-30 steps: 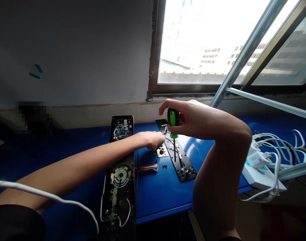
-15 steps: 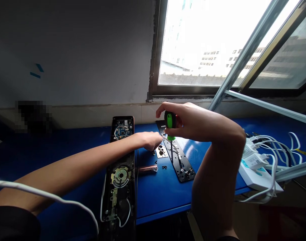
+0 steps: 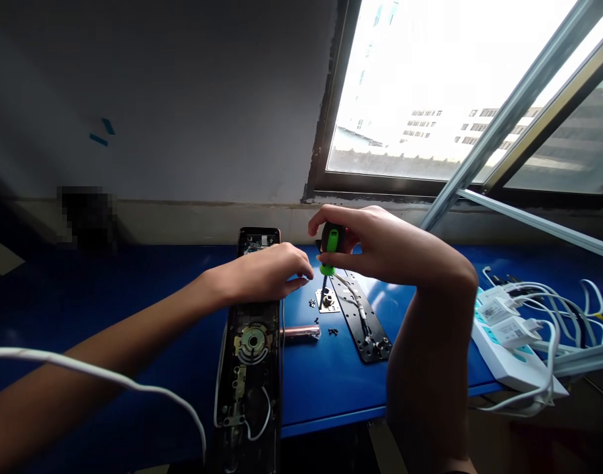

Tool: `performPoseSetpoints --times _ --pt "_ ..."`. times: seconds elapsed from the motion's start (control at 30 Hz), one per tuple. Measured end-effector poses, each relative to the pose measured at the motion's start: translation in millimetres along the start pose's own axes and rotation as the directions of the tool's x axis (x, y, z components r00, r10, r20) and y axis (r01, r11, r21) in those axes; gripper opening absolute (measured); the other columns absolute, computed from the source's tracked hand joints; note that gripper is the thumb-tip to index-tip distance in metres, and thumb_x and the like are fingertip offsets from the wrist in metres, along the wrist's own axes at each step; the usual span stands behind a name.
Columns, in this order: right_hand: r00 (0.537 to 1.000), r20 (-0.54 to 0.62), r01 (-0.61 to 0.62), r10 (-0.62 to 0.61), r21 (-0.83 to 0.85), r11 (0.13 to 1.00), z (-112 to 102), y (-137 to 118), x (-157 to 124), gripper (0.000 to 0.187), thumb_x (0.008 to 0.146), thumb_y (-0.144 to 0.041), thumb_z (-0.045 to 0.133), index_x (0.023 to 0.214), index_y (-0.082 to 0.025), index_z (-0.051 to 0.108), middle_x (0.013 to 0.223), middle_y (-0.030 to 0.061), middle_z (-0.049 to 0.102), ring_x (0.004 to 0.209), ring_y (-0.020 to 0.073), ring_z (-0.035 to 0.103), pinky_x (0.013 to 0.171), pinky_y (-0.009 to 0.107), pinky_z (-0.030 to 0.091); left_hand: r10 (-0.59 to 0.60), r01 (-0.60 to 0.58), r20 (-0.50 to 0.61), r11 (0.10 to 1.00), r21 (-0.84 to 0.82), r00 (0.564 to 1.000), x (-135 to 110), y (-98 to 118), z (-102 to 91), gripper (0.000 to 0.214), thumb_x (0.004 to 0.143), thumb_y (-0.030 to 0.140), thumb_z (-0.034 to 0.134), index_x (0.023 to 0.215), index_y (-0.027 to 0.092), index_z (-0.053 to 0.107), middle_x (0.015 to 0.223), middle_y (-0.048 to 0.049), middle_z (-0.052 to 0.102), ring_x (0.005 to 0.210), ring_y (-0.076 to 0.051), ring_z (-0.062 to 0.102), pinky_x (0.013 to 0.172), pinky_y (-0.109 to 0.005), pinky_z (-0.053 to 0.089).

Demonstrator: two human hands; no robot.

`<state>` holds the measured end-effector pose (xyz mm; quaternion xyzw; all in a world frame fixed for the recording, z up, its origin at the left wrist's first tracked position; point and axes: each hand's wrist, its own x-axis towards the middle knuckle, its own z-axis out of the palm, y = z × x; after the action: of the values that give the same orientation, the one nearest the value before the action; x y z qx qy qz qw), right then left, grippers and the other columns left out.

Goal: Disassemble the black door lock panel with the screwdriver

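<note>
Shifted toward 9 o'clock since the earlier view: the tip of a green-handled screwdriver point(image 3: 332, 240), now off the long black mounting plate point(image 3: 361, 322) and just at the left edge of a small metal plate point(image 3: 327, 301). Right hand point(image 3: 365, 247) closed firmly around the handle, fingers and thumb wrapped with no gap, shaft pointing toward 6 o'clock with a slight lean to 7. Small plate lying almost straight below that grip, long axis running roughly 12 to 6, right hand above it at 12 o'clock and a touch nearer than the left. Left hand point(image 3: 264, 276) at 9 to 10 o'clock from the plate, fingers loosely curled, hovering over an open electronic door-lock body point(image 3: 247, 368); anything under those fingers hidden from view. Loose black screws point(image 3: 312, 303) at 9 and 6 o'clock from the plate on a blue table point(image 3: 331, 388), a copper-coloured tube point(image 3: 299, 333) at 7 o'clock. White power strip point(image 3: 503, 349) with chargers point(image 3: 509, 326) at far 3 o'clock.
</note>
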<state>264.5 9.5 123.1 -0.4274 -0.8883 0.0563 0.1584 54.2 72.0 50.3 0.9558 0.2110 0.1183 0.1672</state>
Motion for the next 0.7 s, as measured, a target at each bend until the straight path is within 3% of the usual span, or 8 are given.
performPoseSetpoints --times 0.1,0.23,0.43,0.57,0.7 --pt "1.000 0.005 0.010 -0.010 -0.017 1.000 5.5 -3.4 7.0 0.024 0.091 -0.025 0.071 0.112 -0.024 0.062 0.092 -0.0031 0.069 0.074 0.0103 0.057 0.062 0.025 0.042 0.054 -0.039 -0.187 0.996 0.084 0.981 -30.5 -5.7 -3.9 0.020 0.096 0.017 0.063 0.109 0.018 0.078 0.116 -0.0101 0.074 0.100 -0.022 0.070 0.087 -0.036 0.057" --pt "1.000 0.008 -0.005 0.005 -0.036 0.999 17.4 -7.3 18.9 0.021 0.092 -0.027 0.072 0.110 -0.025 0.061 0.090 -0.0046 0.070 0.074 0.0099 0.058 0.064 0.024 0.043 0.093 -0.053 -0.352 0.991 0.121 0.931 -59.6 -14.3 -3.4 0.018 0.097 0.017 0.064 0.110 0.016 0.077 0.116 -0.0113 0.072 0.105 -0.023 0.068 0.090 -0.037 0.059" --pt "0.988 0.019 -0.148 0.150 -0.087 0.985 51.2 -8.8 36.1 0.011 0.091 -0.026 0.067 0.101 -0.024 0.062 0.086 -0.0026 0.070 0.071 0.0109 0.056 0.063 0.026 0.040 0.060 -0.015 -0.325 0.990 0.141 0.944 -81.7 -23.3 1.6 0.019 0.097 0.017 0.066 0.113 0.014 0.076 0.111 -0.0113 0.071 0.106 -0.024 0.065 0.087 -0.036 0.059" --pt "0.938 -0.042 -0.345 0.343 -0.176 0.922 78.7 -6.9 33.5 0.011 0.088 -0.025 0.065 0.096 -0.023 0.057 0.083 -0.0005 0.066 0.068 0.0123 0.051 0.060 0.027 0.036 0.075 -0.030 -0.307 0.989 0.148 0.949 -81.3 -25.0 6.5 0.018 0.099 0.018 0.064 0.111 0.013 0.076 0.109 -0.0115 0.070 0.105 -0.024 0.064 0.088 -0.036 0.059" --pt "0.882 0.022 -0.456 0.470 -0.207 0.866 103.7 -2.4 24.8 0.011 0.083 -0.024 0.064 0.092 -0.022 0.057 0.074 0.0010 0.062 0.057 0.0119 0.046 0.052 0.028 0.029 0.120 -0.067 -0.304 0.982 0.177 0.945 -72.7 -23.7 11.9 0.018 0.099 0.017 0.062 0.109 0.011 0.076 0.109 -0.0123 0.070 0.106 -0.025 0.061 0.091 -0.038 0.058"
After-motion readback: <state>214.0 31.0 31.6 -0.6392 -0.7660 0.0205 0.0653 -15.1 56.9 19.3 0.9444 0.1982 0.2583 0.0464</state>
